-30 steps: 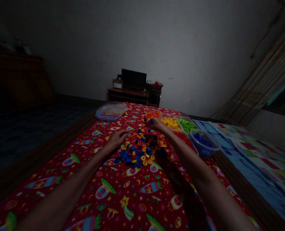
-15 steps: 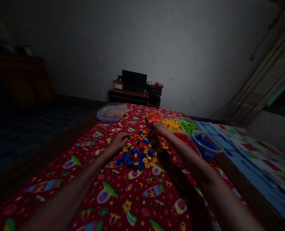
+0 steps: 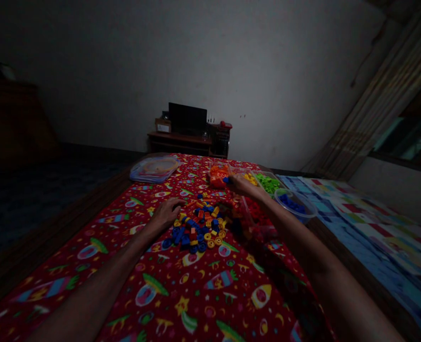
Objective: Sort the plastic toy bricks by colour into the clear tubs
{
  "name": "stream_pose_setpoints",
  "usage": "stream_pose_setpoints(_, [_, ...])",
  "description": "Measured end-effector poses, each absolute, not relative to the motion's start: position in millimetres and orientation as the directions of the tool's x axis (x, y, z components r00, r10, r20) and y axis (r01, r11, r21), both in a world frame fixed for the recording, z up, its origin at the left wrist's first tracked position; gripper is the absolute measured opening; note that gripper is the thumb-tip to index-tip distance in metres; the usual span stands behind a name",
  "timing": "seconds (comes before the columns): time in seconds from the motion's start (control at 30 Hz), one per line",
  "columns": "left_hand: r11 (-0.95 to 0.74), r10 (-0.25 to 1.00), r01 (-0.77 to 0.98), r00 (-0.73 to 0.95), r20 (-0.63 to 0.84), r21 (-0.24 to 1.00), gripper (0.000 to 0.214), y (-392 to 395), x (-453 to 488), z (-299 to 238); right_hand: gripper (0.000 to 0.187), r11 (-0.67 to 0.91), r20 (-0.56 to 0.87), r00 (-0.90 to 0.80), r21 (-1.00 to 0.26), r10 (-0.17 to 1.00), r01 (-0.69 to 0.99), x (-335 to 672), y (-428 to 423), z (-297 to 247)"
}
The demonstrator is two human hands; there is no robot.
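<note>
My right hand (image 3: 241,184) is closed on a small blue toy brick (image 3: 226,180), held above the table near the container of orange bricks (image 3: 219,172). Fingers loosely apart, my left hand (image 3: 168,210) rests on the red patterned cloth (image 3: 149,285) with nothing in it. Just right of it lies a loose pile of toy bricks (image 3: 196,228) in blue, yellow and orange, with several round wheel-like pieces among them. My right forearm partly covers the containers behind it.
Yellow bricks (image 3: 250,178) and green bricks (image 3: 267,183) sit in clear containers at the right. Closer are a round tub of blue bricks (image 3: 291,203) and a container of red bricks (image 3: 258,216). Stacked clear lids (image 3: 155,169) lie at the far left.
My right hand has moved from the pile's far edge toward the containers, carrying the blue toy brick. My left hand stays beside the pile. The whole view has shifted slightly.
</note>
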State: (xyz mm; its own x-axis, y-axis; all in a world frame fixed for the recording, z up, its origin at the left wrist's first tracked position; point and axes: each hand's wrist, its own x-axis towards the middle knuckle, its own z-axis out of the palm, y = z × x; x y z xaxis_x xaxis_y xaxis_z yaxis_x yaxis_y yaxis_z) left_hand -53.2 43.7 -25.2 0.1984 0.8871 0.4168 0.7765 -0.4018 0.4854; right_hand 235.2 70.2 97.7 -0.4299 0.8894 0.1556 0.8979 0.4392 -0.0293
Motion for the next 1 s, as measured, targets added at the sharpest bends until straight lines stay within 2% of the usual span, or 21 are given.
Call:
stream_pose_setpoints(0.1, [-0.394,0.892,0.787,0.201,0.406,0.474,0.047,43.1,-51.7,-22.8,0.021,0.374,0.252,-0.364,0.006,0.897,0.927,285.6,52.3,121.1])
stream_pose_setpoints(0.17, [-0.392,0.894,0.791,0.206,0.399,0.469,0.048,43.1,-51.1,-21.8,0.020,0.270,0.274,-0.272,0.047,0.922,0.962,323.6,41.3,132.6])
stream_pose_setpoints(0.23, [-0.396,0.892,0.794,0.212,0.400,0.462,0.048,43.5,-51.0,-21.5,0.021,0.121,0.247,-0.140,0.088,0.959,0.989,359.3,32.1,140.0])
stream_pose_setpoints(0.33, [-0.408,0.885,0.795,0.222,0.411,0.449,0.045,44.0,-51.6,-21.0,0.023,-0.086,0.128,0.075,0.076,0.989,0.993,399.4,20.4,144.1])
stream_pose_setpoints(0.47, [-0.410,0.881,0.797,0.221,0.419,0.443,0.043,42.1,-51.1,-17.9,0.026,-0.212,-0.050,0.211,-0.017,0.976,0.977,418.3,5.4,146.0])
stream_pose_setpoints(0.53, [-0.408,0.881,0.796,0.215,0.422,0.447,0.042,40.5,-50.5,-16.0,0.028,-0.229,-0.028,0.229,-0.018,0.973,0.973,413.0,-0.2,149.8])
stream_pose_setpoints(0.57, [-0.407,0.881,0.794,0.212,0.423,0.451,0.041,39.9,-50.2,-15.2,0.029,-0.222,0.032,0.222,0.001,0.975,0.975,406.9,-2.1,152.3])
stream_pose_setpoints(0.63, [-0.400,0.884,0.795,0.204,0.421,0.456,0.040,39.0,-49.8,-14.4,0.027,-0.159,0.185,0.148,0.048,0.972,0.986,388.4,-4.0,157.0])
stream_pose_setpoints(0.7, [-0.391,0.887,0.802,0.198,0.417,0.452,0.041,38.9,-49.6,-14.6,0.025,-0.011,0.266,0.000,0.039,0.964,0.999,362.0,-3.3,158.9])
stream_pose_setpoints(0.8, [-0.390,0.889,0.807,0.205,0.409,0.443,0.044,39.7,-49.3,-16.4,0.027,0.298,0.240,-0.277,-0.055,0.930,0.953,310.1,3.8,152.8])
stream_pose_setpoints(0.9, [-0.413,0.880,0.794,0.221,0.421,0.447,0.044,40.7,-49.6,-19.4,0.021,0.550,0.244,-0.523,-0.055,0.817,0.833,249.0,22.0,136.4])
stream_pose_setpoints(1.0, [-0.430,0.869,0.779,0.220,0.443,0.456,0.042,41.3,-50.5,-23.1,0.020,0.689,0.212,-0.667,-0.045,0.714,0.724,188.9,49.9,114.2])
